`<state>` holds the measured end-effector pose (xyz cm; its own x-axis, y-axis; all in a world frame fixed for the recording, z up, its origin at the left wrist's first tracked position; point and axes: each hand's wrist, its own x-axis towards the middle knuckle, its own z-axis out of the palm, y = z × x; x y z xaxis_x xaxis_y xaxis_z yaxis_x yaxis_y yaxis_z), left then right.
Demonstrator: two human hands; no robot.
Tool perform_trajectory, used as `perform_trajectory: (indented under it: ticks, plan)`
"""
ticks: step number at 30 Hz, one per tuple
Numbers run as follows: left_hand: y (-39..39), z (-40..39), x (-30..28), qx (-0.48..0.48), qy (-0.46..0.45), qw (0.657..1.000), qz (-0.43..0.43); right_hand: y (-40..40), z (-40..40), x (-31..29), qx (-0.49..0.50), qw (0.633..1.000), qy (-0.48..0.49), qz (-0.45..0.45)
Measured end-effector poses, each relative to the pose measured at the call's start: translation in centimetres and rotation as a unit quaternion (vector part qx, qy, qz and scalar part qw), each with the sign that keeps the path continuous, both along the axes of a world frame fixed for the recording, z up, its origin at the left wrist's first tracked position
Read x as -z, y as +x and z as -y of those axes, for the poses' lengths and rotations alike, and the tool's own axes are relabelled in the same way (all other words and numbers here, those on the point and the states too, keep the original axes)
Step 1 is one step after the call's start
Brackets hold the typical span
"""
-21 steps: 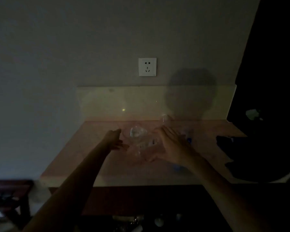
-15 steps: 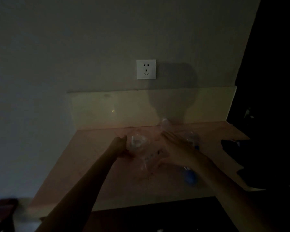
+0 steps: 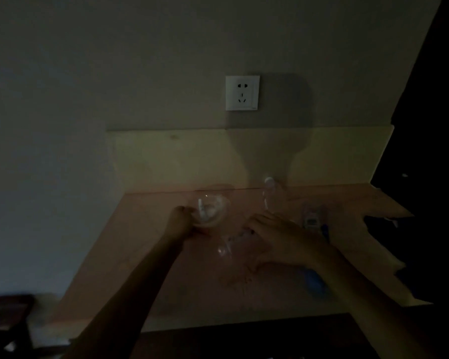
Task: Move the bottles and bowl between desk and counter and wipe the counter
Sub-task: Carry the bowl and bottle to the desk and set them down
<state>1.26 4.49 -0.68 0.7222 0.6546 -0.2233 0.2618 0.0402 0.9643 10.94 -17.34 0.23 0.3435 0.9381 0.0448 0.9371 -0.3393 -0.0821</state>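
A dim wall with a white socket [image 3: 242, 93] rises behind a pale wooden table [image 3: 130, 255], whose right end is covered by a dark shape. Near the table's far middle, the left hand [image 3: 180, 220] curls its fingers against the left side of a clear glass bowl [image 3: 213, 209], while the right hand [image 3: 278, 237] lies spread, palm down, over a clear bottle [image 3: 231, 243] lying on its side. Another clear bottle [image 3: 270, 194] stands farther back, right of the bowl, and a blue object [image 3: 316, 281] shows under the right wrist.

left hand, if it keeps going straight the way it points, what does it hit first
The left hand points toward the clear glass bowl right ahead, seemingly already touching its near side. Dim light makes contact uncertain.
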Motion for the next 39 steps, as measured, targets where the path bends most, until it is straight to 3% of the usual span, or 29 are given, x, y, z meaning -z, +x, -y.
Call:
perform_trajectory:
  ticks: [4,10,17,23,28,34,39]
  plan:
    - [-5.7,-1.8,-1.9,-0.094,0.012,0.994,0.047,-2.2,-1.8,-0.6,-0.067,0.994,0.068,0.061]
    - [-21.0,-3.1,-1.1,-0.233,0.043,0.971,0.024,-9.4,-5.9,-1.5,-0.140,0.979,0.147,-0.004]
    - [-41.7,3.3,2.6,-0.451,0.014,0.892,-0.011,-23.5,-11.7,-0.1,-0.298,0.937,0.152,-0.104]
    - [-54.7,10.2,8.0,-0.608,-0.028,0.793,-0.039,-35.7,-15.4,7.2,-0.366,0.894,0.040,-0.255]
    - [-62.7,12.5,13.1,-0.703,-0.080,0.706,-0.024,-45.0,-18.2,15.1,-0.379,0.875,-0.091,-0.287]
    - [-72.1,10.0,16.6,-0.722,-0.111,0.682,-0.026,-56.5,-23.7,20.0,-0.388,0.862,-0.154,-0.289]
    - [-81.0,4.4,16.5,-0.740,-0.111,0.663,-0.012,-66.7,-30.2,20.4,-0.402,0.853,-0.168,-0.287]
